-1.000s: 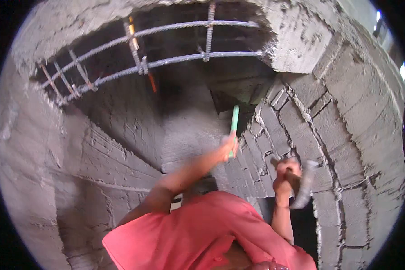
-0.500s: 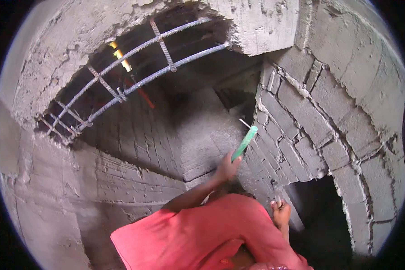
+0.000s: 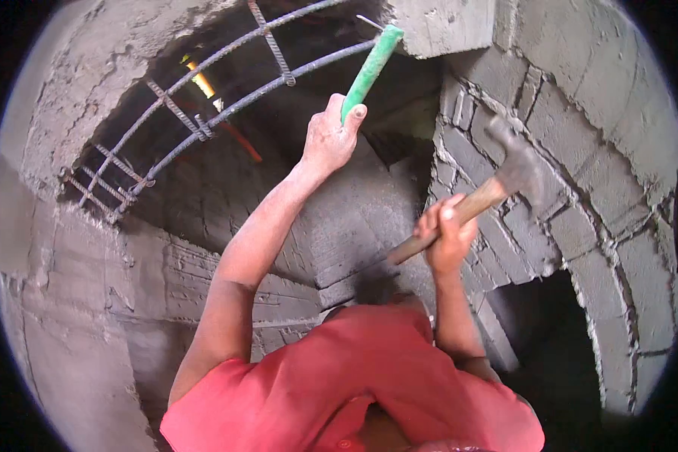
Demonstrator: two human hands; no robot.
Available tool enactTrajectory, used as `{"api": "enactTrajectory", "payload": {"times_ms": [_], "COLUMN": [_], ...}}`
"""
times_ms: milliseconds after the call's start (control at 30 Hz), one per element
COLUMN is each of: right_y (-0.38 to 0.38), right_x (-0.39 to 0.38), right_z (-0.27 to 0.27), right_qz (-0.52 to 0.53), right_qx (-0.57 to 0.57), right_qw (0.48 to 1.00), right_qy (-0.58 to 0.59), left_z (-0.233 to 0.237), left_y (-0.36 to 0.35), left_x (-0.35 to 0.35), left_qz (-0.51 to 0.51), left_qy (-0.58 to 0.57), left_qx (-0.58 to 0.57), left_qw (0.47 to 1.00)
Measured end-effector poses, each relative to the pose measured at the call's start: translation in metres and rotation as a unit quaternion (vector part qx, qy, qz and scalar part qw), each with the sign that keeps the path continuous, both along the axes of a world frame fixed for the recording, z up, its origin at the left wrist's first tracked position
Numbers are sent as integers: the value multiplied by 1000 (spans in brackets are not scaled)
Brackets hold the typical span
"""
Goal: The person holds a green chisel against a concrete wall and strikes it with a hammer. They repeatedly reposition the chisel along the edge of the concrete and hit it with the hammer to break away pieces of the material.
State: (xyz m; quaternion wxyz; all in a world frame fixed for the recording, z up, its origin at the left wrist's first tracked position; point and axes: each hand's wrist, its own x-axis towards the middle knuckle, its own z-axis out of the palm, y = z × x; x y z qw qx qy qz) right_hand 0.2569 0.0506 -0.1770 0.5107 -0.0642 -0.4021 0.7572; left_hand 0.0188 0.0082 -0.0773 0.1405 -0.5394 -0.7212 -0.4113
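My left hand (image 3: 331,134) is raised and closed around the lower end of a chisel with a green grip (image 3: 371,74). A thin metal tip sticks out at its top, close to the ribbed steel bars (image 3: 309,66) and the broken concrete edge (image 3: 422,26). My right hand (image 3: 450,232) grips the wooden handle of a hammer (image 3: 481,200) about midway. The hammer's metal head is up to the right, slightly blurred, in front of the block wall. Hammer and chisel are apart.
Exposed bars cross a dark gap in the rough concrete above. Behind them hang a yellow tube (image 3: 202,81) and an orange-red strip (image 3: 241,142). A mortared block wall (image 3: 595,241) stands right, with a dark opening (image 3: 542,339) below. Grey plastered surfaces (image 3: 68,324) lie left.
My left hand has risen up and left with the green chisel, toward the bars. My right hand has lifted from low down, bringing the hammer up into clear view.
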Motion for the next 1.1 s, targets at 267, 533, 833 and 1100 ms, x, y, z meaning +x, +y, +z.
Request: {"api": "enactTrajectory", "payload": {"times_ms": [267,533,833,1100], "right_y": [27,75,90,57], "right_x": [-20,-13,-52,-161], "right_z": [-27,0,94,90], "right_qz": [48,65,-70,169], "right_qx": [24,99,121,-74], "right_qw": [998,989,918,973], "right_qy": [31,87,371,138], "left_z": [8,6,59,86], "left_y": [35,41,16,0], "left_x": [-48,-50,2,1], "left_qz": [51,100,239,235], "left_qy": [30,73,107,146], "left_qx": [3,37,-96,-122], "left_qw": [998,992,960,953]}}
